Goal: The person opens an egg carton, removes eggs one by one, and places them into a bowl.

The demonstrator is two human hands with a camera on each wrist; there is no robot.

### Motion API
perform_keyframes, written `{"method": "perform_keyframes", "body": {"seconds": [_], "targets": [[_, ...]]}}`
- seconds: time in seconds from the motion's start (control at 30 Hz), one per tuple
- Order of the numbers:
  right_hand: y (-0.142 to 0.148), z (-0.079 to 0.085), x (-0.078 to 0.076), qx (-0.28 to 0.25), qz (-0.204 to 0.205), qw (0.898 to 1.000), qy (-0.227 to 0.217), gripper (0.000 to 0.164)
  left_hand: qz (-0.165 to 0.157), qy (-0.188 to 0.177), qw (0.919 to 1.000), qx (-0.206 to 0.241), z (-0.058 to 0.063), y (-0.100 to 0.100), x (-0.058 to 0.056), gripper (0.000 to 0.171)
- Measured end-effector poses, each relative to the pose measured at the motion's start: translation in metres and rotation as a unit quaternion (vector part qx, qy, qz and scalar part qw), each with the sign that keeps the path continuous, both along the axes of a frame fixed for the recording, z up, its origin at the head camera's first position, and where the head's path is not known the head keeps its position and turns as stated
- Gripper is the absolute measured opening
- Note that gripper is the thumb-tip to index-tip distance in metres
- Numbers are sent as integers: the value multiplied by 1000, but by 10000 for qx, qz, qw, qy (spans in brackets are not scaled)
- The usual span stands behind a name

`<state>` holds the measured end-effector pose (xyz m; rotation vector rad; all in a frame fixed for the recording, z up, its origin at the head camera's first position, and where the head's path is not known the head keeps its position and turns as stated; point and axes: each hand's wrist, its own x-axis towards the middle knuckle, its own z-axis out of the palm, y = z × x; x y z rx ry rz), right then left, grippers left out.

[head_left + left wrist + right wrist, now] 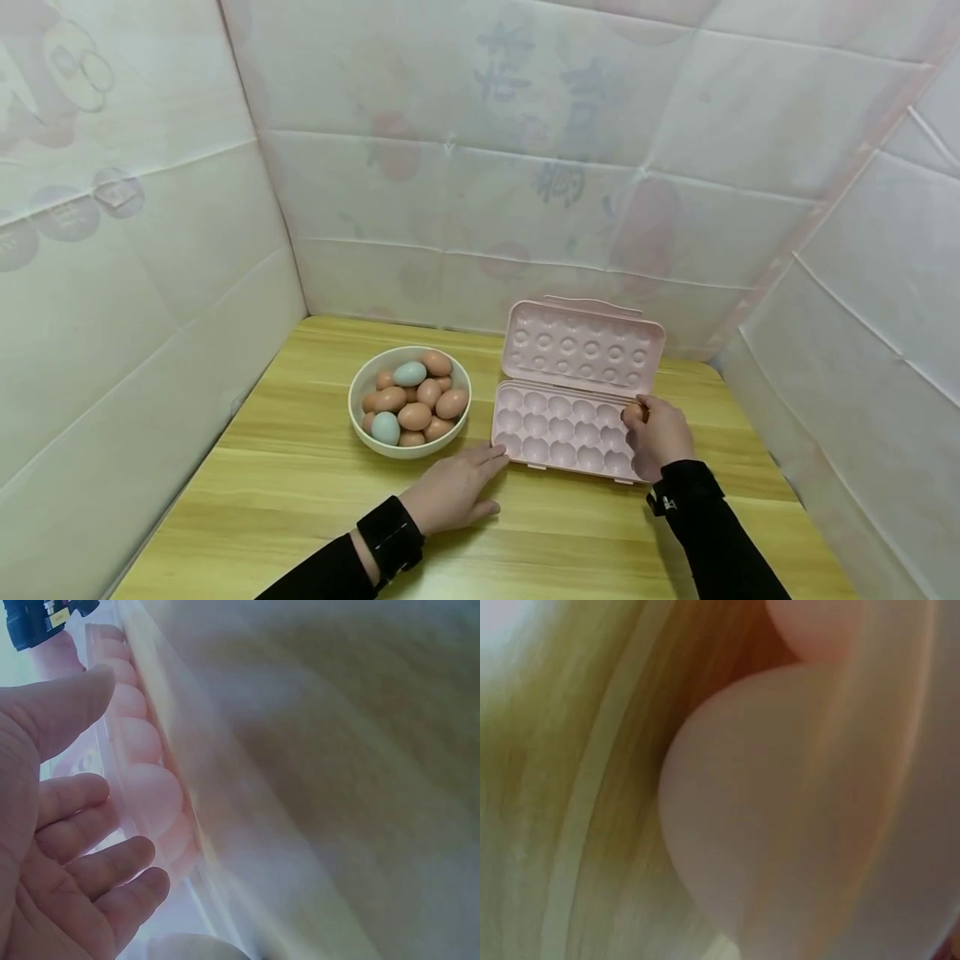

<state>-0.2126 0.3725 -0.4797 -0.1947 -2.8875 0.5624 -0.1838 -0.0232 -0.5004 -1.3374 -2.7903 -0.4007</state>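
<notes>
A pink plastic egg carton point(564, 450) lies with its lid point(585, 350) raised at the back. My right hand point(663, 432) pinches a brown egg point(634, 413) over the back right cell. The other visible cells hold no eggs. My left hand point(457, 490) reaches with extended fingers to the carton's front left corner, fingertips right at its edge. From the left wrist, the fingers point(124, 866) lie along the carton's rounded cell bottoms point(150, 799). Close up in the right wrist view is one cell's outer wall point(735, 795); the egg is hidden there.
Left of the carton stands a cream bowl point(356, 417) heaped with brown eggs point(414, 417) and a couple of pale blue ones point(386, 428). Both rest on a wooden table point(270, 467). White printed sheeting point(465, 200) walls the back and both sides.
</notes>
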Motion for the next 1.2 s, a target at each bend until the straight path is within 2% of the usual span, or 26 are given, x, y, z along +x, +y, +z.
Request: {"method": "perform_keyframes", "body": {"seconds": [0.13,0.2,0.3,0.37,0.4,0.47,0.6,0.67,0.77,0.9,1.03,1.13,1.2], "targets": [[1,-2,0,547,213,9983,54,45,7,148,9997,177,-1,2,-1,68],[1,-4,2,614,207,9978,106,47,5,226,9992,327,-1,3,-2,65],[-4,-5,5,109,48,9994,330,50,56,209,9983,543,-1,5,-3,59],[-13,-5,7,-636,12,9966,520,47,142,85,9980,615,0,6,-4,55],[-19,-5,9,-1110,34,9919,624,44,186,5,9979,627,1,6,-4,54],[-33,-7,14,-1995,216,9761,829,43,267,-158,9975,629,2,7,-5,53],[-66,-14,29,-3424,648,9330,901,41,310,-290,9973,602,6,7,-6,53],[-82,-18,35,-3802,976,9161,822,42,326,-244,9972,633,7,8,-8,54],[-102,-21,42,-4251,1302,8948,420,43,377,-136,9963,758,8,11,-11,55],[-119,-23,43,-4358,1722,8834,39,46,520,-93,9927,1085,14,20,-15,58],[-127,-24,41,-4421,2168,8703,-107,47,491,-140,9857,1606,21,39,-20,58],[-130,-24,39,-4454,2205,8675,-220,46,455,-61,9824,1808,24,51,-23,51],[-132,-23,37,-4445,2170,8687,-263,46,505,94,9829,1769,25,56,-24,50]]}}
